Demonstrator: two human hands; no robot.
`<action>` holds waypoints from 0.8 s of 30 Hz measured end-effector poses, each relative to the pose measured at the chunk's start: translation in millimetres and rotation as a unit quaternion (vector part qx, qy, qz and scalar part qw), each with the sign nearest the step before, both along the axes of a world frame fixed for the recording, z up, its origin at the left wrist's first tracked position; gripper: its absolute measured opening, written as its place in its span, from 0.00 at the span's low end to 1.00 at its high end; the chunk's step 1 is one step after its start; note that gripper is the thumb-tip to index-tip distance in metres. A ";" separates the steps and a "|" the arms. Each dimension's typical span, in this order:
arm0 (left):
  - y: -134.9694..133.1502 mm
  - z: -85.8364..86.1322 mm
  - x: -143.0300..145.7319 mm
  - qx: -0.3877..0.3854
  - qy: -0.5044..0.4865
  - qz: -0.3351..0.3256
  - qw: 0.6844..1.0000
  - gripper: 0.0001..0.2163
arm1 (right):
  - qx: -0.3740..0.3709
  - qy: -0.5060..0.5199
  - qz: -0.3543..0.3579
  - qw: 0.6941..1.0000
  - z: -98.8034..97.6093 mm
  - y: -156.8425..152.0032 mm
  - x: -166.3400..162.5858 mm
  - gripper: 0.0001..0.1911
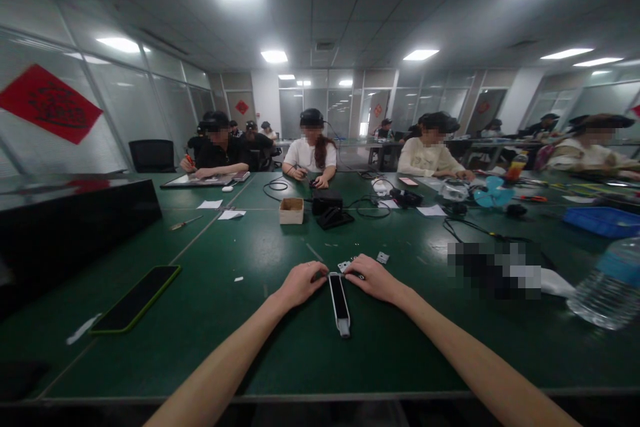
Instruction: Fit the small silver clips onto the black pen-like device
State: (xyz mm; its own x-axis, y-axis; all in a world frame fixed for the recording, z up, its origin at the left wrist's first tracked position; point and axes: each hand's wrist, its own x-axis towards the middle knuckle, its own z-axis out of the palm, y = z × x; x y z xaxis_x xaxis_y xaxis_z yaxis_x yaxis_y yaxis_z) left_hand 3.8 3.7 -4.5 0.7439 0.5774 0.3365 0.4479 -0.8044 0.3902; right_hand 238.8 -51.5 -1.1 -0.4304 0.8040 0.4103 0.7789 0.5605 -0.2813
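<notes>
A slim pen-shaped device (340, 300) with a dark front and pale edges lies lengthwise before me on the green tabletop, its narrow grey end towards me. My left hand (303, 283) has its fingers curled in at the far left corner of the device. At the opposite corner, my right hand (373, 278) is bent inward with its fingertips on the edge. The fingertips are small and partly hidden. Just beyond the hands are small plates: one pale plate (343, 266) partly behind the right fingers and another plate (383, 257) to the right.
A green-edged phone (137, 299) and a screwdriver (186, 223) lie to the left. Ahead stand a small cardboard box (291, 211) and a black box (327, 201) with cables. At right are a water bottle (607, 283) and a blue tray (603, 221). Several people sit across the table.
</notes>
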 end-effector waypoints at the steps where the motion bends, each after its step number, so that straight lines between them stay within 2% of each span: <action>1: -0.8 0.8 0.3 0.002 0.004 0.002 1.000 0.07 | 0.004 0.000 -0.007 1.000 1.4 0.5 2.9 0.10; 9: -4.2 4.6 1.0 0.016 0.014 0.006 1.000 0.07 | 0.051 -0.002 -0.102 0.993 10.5 4.8 48.0 0.10; 13: -4.4 4.7 1.1 0.016 0.019 0.003 1.000 0.07 | 0.001 -0.048 -0.120 0.992 5.8 6.0 60.7 0.10; 19: -2.4 1.8 1.6 0.027 0.030 0.016 0.999 0.08 | -0.087 -0.105 -0.154 0.979 0.5 9.1 60.3 0.12; 24: -4.0 4.2 1.1 0.025 0.031 0.024 0.999 0.07 | -0.100 -0.124 -0.182 0.970 4.8 7.2 57.5 0.12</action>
